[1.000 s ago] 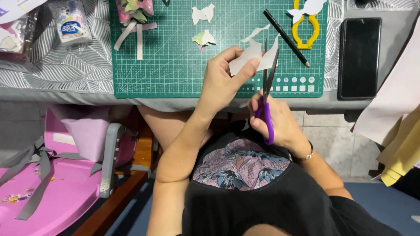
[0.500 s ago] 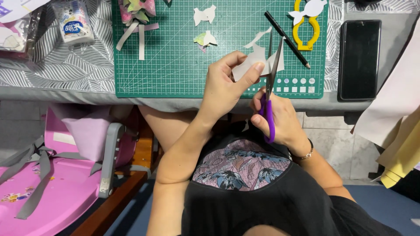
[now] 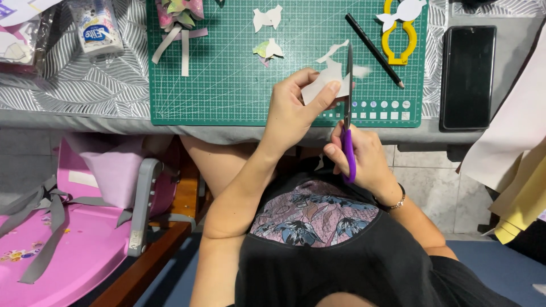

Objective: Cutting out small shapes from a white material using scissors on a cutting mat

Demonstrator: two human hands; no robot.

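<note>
Paper cutout (image 3: 319,85), white and small, sits pinched between thumb and fingers of our left hand (image 3: 293,111), held up over the green cutting mat (image 3: 227,74) near the bench (image 3: 74,91) edge, likely so the blades can reach it. Our right hand (image 3: 361,159) has its grip closed around the purple-handled scissors (image 3: 348,113), blades pointing away from us into the paper. Beyond lie paper scraps (image 3: 267,48), a black pencil (image 3: 374,50), yellow scissors (image 3: 398,37) and a dark phone (image 3: 468,77). Open mat remains to the left.

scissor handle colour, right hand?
Purple. The scissors' handle shows in the right hand, clearest in the head view.
</note>
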